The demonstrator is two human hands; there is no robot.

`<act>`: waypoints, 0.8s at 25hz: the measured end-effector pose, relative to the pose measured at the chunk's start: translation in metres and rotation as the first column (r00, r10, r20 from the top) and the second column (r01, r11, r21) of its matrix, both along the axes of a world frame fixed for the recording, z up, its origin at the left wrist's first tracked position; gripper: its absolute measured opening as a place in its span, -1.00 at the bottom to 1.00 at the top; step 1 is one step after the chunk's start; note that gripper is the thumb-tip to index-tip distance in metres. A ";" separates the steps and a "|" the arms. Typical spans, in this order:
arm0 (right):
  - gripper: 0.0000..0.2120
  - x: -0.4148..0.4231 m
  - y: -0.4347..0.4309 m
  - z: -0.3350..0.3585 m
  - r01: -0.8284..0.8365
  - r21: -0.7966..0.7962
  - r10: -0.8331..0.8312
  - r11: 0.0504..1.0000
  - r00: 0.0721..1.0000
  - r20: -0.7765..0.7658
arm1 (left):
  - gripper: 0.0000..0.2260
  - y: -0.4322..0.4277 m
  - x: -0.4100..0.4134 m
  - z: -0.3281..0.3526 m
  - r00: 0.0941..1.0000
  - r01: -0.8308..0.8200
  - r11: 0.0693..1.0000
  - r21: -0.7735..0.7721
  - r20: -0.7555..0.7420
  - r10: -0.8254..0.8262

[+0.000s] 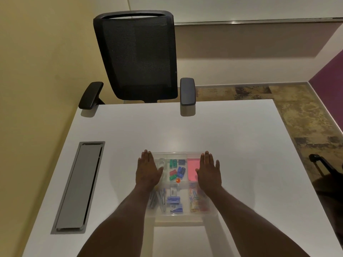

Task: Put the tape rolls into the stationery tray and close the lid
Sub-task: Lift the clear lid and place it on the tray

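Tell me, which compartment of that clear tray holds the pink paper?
The far right compartment, partly under the right hand. It holds the pink pad; the middle one beside it holds green and blue clips, and the far left one a clear tape roll.

Pretty clearly an office you're in. Straight ahead of your hands, across the white desk (185,130), there's a black mesh-back office chair (137,56) with 2 armrests. Off to the left of your left hand (148,172) sits a grey cable-access hatch (78,186) set into the desktop. Patterned carpet (304,115) lies beyond on the right.
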State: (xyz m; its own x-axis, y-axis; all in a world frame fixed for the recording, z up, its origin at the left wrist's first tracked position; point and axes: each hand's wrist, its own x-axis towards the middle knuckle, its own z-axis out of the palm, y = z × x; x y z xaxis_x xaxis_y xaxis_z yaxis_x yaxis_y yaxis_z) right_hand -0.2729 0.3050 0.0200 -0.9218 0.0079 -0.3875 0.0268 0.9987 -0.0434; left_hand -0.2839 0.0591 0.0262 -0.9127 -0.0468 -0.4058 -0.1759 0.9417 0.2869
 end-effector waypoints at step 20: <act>-0.46 0.096 0.017 -0.014 0.012 -0.238 -0.064 0.971 0.975 -0.211 | -0.39 0.006 0.070 -0.029 0.993 0.105 0.994 -0.021 -0.051 -0.106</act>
